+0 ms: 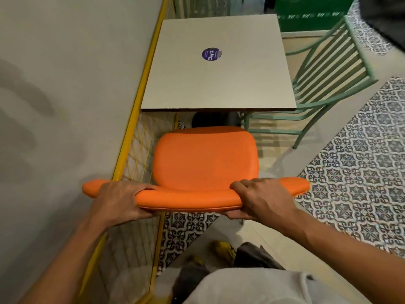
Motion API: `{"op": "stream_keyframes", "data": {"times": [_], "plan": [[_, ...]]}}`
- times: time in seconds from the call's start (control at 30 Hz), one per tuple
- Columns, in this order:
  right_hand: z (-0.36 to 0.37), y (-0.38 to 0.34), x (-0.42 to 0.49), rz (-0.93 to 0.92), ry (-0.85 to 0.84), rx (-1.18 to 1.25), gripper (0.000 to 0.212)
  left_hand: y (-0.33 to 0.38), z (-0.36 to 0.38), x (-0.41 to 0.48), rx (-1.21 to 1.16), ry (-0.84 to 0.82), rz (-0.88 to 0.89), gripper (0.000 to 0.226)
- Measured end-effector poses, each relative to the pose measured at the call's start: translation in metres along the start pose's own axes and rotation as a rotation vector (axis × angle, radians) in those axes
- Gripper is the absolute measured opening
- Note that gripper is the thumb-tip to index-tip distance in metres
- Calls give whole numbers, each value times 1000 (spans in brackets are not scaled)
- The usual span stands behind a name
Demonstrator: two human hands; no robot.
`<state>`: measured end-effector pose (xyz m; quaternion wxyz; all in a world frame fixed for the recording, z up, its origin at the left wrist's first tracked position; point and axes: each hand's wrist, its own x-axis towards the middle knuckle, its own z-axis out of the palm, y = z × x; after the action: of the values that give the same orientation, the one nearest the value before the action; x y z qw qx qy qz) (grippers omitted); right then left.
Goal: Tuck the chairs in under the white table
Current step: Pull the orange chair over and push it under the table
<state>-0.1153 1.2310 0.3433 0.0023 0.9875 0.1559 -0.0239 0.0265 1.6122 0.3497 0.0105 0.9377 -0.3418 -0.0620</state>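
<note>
An orange padded chair (205, 159) faces the white square table (217, 84), its seat just short of the table's near edge. My left hand (119, 199) grips the left part of the chair's curved backrest. My right hand (260, 199) grips the right part of the same backrest. A green metal slatted chair (328, 69) stands at the table's right side, partly under the tabletop. A round purple sticker (210, 54) lies on the tabletop.
A grey wall (65, 95) and a yellow wire railing (135, 137) run close along the left of the table and chair. Patterned floor tiles (361, 167) spread out to the right. A green panel (311, 12) stands behind the table.
</note>
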Motion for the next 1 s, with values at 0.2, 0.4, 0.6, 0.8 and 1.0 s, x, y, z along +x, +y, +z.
{"op": "stream_keyframes", "data": {"times": [0.2, 0.4, 0.6, 0.8, 1.0], "plan": [[-2, -19, 19, 112, 77, -4, 92, -13, -4, 3, -14, 88, -19, 101], [3, -42, 19, 250, 172, -52, 97, -19, 4, -3, 54, 160, 59, 101], [0, -42, 25, 283, 185, -91, 97, -22, 0, 2, 109, 205, 115, 88], [0, -27, 32, 299, 210, -114, 93, -21, -2, 19, 69, 251, 111, 87], [6, -31, 45, 317, 297, -125, 89, -40, 0, 32, 118, 254, 110, 93]]}}
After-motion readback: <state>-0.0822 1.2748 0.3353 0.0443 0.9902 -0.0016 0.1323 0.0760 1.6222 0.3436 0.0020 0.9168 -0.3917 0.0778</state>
